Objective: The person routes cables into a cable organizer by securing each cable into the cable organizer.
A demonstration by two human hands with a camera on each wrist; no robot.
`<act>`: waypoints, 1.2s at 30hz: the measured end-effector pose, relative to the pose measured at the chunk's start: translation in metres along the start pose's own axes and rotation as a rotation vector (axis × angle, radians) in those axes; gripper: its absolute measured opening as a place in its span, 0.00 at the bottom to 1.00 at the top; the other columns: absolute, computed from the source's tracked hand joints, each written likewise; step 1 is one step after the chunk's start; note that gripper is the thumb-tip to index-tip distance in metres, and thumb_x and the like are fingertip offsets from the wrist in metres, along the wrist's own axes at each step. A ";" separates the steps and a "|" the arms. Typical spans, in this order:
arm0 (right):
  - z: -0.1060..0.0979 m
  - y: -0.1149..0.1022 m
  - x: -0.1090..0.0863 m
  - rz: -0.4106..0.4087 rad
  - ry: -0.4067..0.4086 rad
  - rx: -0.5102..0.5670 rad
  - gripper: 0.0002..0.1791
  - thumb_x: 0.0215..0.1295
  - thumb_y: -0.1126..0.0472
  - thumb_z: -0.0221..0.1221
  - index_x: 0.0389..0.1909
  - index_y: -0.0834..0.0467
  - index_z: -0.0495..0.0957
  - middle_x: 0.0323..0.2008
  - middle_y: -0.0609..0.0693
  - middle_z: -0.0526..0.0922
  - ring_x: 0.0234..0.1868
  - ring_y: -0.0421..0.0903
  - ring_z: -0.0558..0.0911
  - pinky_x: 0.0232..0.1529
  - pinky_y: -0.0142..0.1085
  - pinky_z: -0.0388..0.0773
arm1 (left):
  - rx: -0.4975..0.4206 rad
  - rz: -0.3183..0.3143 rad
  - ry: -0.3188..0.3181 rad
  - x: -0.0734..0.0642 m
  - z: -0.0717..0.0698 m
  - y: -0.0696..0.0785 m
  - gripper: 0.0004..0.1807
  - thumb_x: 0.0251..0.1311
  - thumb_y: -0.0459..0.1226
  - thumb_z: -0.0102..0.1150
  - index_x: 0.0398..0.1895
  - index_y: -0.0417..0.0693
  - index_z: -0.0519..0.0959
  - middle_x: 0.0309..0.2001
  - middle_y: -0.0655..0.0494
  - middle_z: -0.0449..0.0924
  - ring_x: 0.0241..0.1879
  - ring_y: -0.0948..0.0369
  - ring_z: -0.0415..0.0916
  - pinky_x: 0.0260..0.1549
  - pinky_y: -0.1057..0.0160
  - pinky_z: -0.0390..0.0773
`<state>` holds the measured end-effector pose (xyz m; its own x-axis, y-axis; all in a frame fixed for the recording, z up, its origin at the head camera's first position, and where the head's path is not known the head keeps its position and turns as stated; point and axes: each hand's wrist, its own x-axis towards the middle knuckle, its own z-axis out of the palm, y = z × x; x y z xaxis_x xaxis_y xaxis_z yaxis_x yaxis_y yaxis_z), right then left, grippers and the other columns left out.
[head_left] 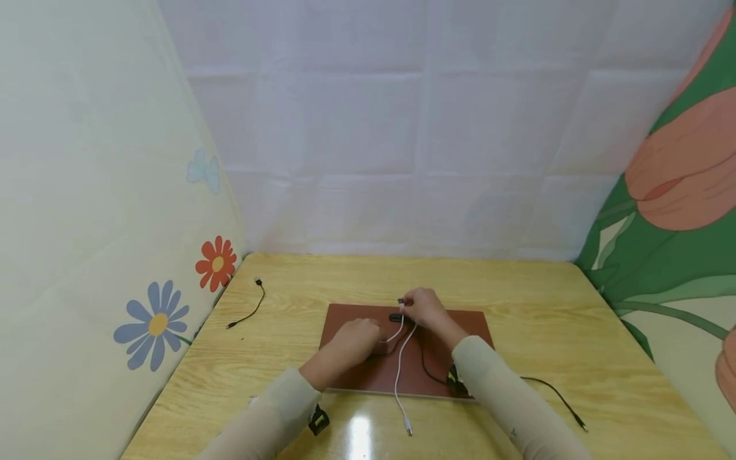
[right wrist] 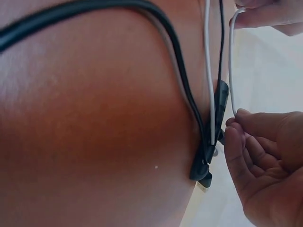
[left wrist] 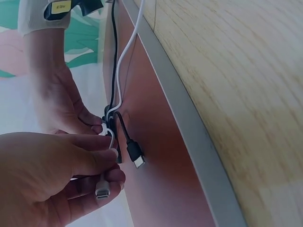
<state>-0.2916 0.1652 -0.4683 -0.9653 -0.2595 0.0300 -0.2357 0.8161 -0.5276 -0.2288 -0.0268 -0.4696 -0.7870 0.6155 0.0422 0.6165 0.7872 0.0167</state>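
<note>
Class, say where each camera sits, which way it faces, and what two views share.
Head: head-worn, facing forward and down at the reddish-brown board; left hand, right hand and sleeves show.
Left wrist: on that wrist, facing the held white cable; both hands show.
Right wrist: on that wrist, facing the black holder; both hands show.
Both wrist views share the white cable running between the hands.

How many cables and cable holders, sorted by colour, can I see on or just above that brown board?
White cables: 2, one of them held
Black cables: 2
Black cable holder: 1
Total: 5
</note>
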 end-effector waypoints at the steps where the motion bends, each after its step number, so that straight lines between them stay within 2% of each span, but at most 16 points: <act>1: 0.001 0.000 0.001 0.001 0.000 -0.011 0.03 0.65 0.62 0.67 0.34 0.58 0.87 0.33 0.52 0.87 0.32 0.46 0.80 0.33 0.38 0.77 | 0.028 -0.001 0.006 0.000 0.001 0.000 0.12 0.64 0.38 0.64 0.21 0.55 0.81 0.27 0.62 0.78 0.28 0.63 0.77 0.27 0.63 0.79; 6: 0.004 0.000 0.002 -0.007 -0.003 -0.060 0.04 0.66 0.61 0.67 0.38 0.57 0.88 0.37 0.52 0.87 0.36 0.48 0.83 0.35 0.40 0.80 | 0.136 0.004 0.019 0.000 0.005 0.002 0.11 0.58 0.30 0.64 0.22 0.54 0.82 0.32 0.59 0.81 0.30 0.61 0.78 0.26 0.64 0.80; 13: 0.004 -0.001 0.003 0.003 -0.001 -0.100 0.06 0.67 0.61 0.66 0.42 0.57 0.88 0.40 0.53 0.88 0.37 0.49 0.84 0.34 0.39 0.80 | 0.157 0.017 0.028 0.001 0.007 0.007 0.09 0.65 0.35 0.63 0.27 0.54 0.85 0.35 0.59 0.83 0.31 0.61 0.79 0.28 0.65 0.81; 19: 0.006 -0.006 0.004 0.043 -0.005 -0.119 0.05 0.67 0.61 0.67 0.40 0.55 0.88 0.38 0.52 0.88 0.34 0.46 0.83 0.32 0.38 0.78 | 0.163 0.029 0.037 0.001 0.005 0.010 0.10 0.68 0.39 0.62 0.26 0.54 0.86 0.35 0.60 0.83 0.31 0.62 0.79 0.30 0.66 0.80; 25: 0.006 -0.011 0.005 0.073 -0.003 -0.141 0.05 0.67 0.62 0.66 0.40 0.55 0.89 0.38 0.52 0.88 0.36 0.47 0.83 0.33 0.38 0.80 | 0.184 0.060 0.048 -0.001 0.005 0.010 0.12 0.67 0.42 0.62 0.25 0.55 0.86 0.34 0.61 0.83 0.30 0.63 0.79 0.30 0.66 0.80; 27: 0.005 -0.012 0.006 0.079 -0.005 -0.158 0.04 0.67 0.62 0.66 0.39 0.55 0.89 0.38 0.51 0.88 0.35 0.47 0.83 0.33 0.38 0.79 | 0.180 0.074 0.050 -0.002 0.005 0.010 0.11 0.67 0.40 0.63 0.24 0.54 0.85 0.32 0.61 0.81 0.29 0.63 0.78 0.29 0.66 0.79; 30: 0.005 -0.015 0.008 0.089 -0.012 -0.187 0.05 0.67 0.62 0.65 0.32 0.54 0.88 0.33 0.49 0.87 0.30 0.45 0.81 0.29 0.36 0.76 | 0.162 0.088 0.048 -0.004 0.006 0.009 0.12 0.66 0.37 0.63 0.23 0.53 0.84 0.30 0.60 0.80 0.28 0.62 0.78 0.27 0.65 0.79; 32: 0.005 -0.016 0.009 0.105 -0.020 -0.197 0.10 0.68 0.61 0.65 0.25 0.53 0.85 0.27 0.47 0.84 0.25 0.43 0.76 0.26 0.35 0.72 | 0.136 0.092 0.045 -0.005 0.007 0.008 0.12 0.65 0.35 0.63 0.22 0.52 0.83 0.28 0.60 0.79 0.27 0.62 0.78 0.27 0.65 0.78; 36: 0.006 -0.017 0.012 0.145 -0.046 -0.188 0.21 0.69 0.60 0.64 0.13 0.53 0.75 0.14 0.45 0.70 0.18 0.42 0.65 0.22 0.34 0.63 | 0.088 0.104 0.026 -0.008 0.007 0.006 0.12 0.63 0.32 0.64 0.21 0.52 0.82 0.27 0.60 0.77 0.26 0.62 0.76 0.27 0.65 0.78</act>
<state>-0.2980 0.1452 -0.4642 -0.9855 -0.1523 -0.0752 -0.1161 0.9270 -0.3565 -0.2191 -0.0265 -0.4773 -0.7175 0.6935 0.0649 0.6893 0.7204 -0.0766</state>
